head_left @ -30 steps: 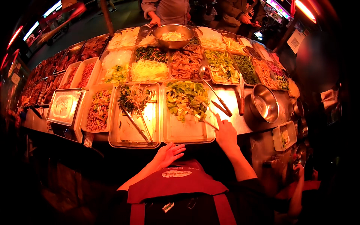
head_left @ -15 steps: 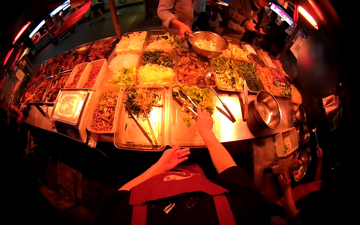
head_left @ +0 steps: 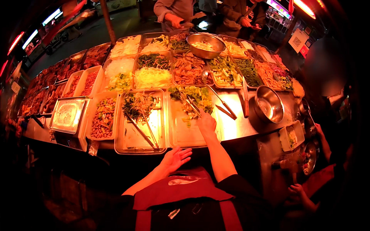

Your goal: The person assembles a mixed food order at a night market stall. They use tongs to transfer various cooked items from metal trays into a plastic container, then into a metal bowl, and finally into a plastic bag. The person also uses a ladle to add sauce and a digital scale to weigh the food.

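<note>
In my right hand (head_left: pixel 207 122) is a pair of metal tongs (head_left: pixel 194 106), its tips among chopped leafy greens (head_left: pixel 202 96) in a shallow metal tray (head_left: pixel 185 134). The tong arms lie close together; whether they grip any leaves I cannot tell. Palm up with fingers stretched out, my left hand (head_left: pixel 176 159) holds nothing just in front of the tray's near edge. To the left, a second tray (head_left: pixel 131 145) has dark greens and shredded vegetables, with another pair of tongs (head_left: pixel 139 131) resting in it.
A ladle (head_left: pixel 216 96), a knife (head_left: pixel 245 96) and a steel bowl (head_left: pixel 268 109) lie to the right. Filled food trays (head_left: pixel 154 78) line the far side, with a steel bowl of pale food (head_left: pixel 204 45) on top. A person (head_left: pixel 175 19) stands across; a co-worker's hand (head_left: pixel 296 189) is lower right.
The tong arms in my right hand have come closer together. The person across has let go of the steel bowl, which now rests on the trays. My left hand stays open.
</note>
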A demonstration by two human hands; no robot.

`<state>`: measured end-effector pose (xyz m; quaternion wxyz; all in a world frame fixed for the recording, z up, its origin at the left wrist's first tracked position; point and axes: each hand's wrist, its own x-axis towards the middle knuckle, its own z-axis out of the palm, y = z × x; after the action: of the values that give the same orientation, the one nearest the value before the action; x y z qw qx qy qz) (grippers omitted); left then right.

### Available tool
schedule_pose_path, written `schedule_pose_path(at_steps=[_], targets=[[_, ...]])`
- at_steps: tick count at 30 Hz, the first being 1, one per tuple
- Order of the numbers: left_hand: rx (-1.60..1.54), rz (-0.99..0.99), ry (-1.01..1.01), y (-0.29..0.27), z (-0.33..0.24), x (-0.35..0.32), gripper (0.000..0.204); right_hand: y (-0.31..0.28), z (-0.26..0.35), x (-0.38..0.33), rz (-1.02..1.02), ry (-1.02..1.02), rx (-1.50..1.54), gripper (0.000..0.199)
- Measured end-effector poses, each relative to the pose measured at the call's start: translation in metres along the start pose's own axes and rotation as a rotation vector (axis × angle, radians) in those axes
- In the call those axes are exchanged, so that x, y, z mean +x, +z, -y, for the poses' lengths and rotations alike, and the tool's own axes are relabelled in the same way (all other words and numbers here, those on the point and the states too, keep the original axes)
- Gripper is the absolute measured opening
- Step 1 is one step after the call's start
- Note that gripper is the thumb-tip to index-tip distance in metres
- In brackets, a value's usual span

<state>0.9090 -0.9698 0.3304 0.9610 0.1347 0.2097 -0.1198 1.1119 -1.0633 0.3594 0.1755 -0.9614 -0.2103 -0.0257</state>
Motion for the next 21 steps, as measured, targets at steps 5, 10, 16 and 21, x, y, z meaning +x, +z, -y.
schedule_pose_path(at_steps=[5,10,16,21], targets=[[0.016,-0.019,-0.004,0.001,-0.001,0.000,0.054,-0.029,-0.019,-0.007,-0.053,0.124,0.103,0.049],[0.011,0.003,-0.024,-0.004,-0.002,0.003,0.053,-0.044,-0.036,-0.010,-0.123,0.107,0.011,0.049],[0.005,0.006,-0.024,-0.003,-0.002,0.002,0.045,-0.042,-0.040,-0.014,0.051,0.232,-0.062,0.053],[-0.023,-0.012,-0.008,0.001,-0.003,-0.001,0.041,-0.084,-0.021,-0.039,-0.029,0.040,-0.178,0.059]])
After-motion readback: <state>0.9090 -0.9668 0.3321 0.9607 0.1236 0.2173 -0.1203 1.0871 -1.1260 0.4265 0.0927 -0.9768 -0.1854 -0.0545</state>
